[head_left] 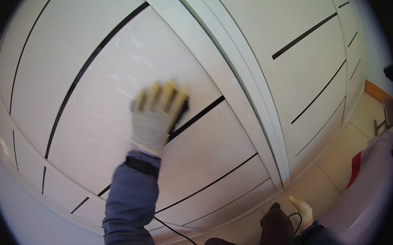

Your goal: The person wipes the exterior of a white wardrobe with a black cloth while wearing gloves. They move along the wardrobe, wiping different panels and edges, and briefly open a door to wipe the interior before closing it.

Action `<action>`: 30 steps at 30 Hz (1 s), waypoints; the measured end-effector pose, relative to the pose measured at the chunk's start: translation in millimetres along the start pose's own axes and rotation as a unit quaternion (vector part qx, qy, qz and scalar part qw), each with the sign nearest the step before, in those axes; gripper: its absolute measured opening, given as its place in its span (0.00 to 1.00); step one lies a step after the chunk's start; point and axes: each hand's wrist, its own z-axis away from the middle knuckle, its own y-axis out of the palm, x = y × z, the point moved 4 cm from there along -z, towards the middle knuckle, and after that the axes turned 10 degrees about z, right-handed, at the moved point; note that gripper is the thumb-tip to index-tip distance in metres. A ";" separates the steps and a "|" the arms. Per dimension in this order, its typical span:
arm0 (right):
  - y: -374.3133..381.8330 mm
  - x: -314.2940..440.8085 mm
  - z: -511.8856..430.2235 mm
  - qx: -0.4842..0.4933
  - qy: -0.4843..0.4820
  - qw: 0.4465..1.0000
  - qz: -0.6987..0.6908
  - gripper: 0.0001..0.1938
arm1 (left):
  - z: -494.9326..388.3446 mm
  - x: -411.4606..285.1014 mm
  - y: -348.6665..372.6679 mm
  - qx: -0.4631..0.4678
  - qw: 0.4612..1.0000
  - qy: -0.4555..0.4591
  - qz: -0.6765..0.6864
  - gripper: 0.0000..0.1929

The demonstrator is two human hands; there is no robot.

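Note:
My left hand [152, 120], in a pale glove with yellowish fingertips, lies against a white door panel [198, 149] with its fingers pointing up. It is blurred. Something dark shows along its right side, close to a black inlaid strip [204, 113]; whether the hand grips it cannot be told. Shiny, wet-looking streaks [122, 90] mark the panel left of and above the glove. Low down, beside my dark-trousered knee, is my right hand [302, 211], also in a pale glove. A loop of thin black cable [295, 214] passes close by it, and its palm is hidden.
A vertical door frame [247, 61] separates this panel from another white panel [307, 43] with dark strips. Pale floor tiles [327, 178] run along the base. Light-coloured sheeting with a red band [354, 169] lies at right. Another black cable [180, 234] crosses below my left arm.

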 end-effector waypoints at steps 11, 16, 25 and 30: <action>2.8 16.2 8.9 0.049 -0.007 0.998 0.030 0.18 | 76.8 -28.0 5.8 0.053 0.998 -0.034 0.029 0.20; -11.2 16.5 17.2 0.024 0.003 0.999 0.031 0.17 | 133.5 -79.5 4.9 0.079 0.994 0.053 0.052 0.19; -2.7 26.2 28.0 0.010 -0.049 0.998 0.042 0.15 | 138.6 14.4 -14.9 -0.043 0.991 -0.127 0.019 0.25; 20.8 15.2 28.7 0.064 -0.022 0.997 -0.037 0.15 | 216.5 -59.8 2.4 0.176 0.982 -0.054 0.051 0.17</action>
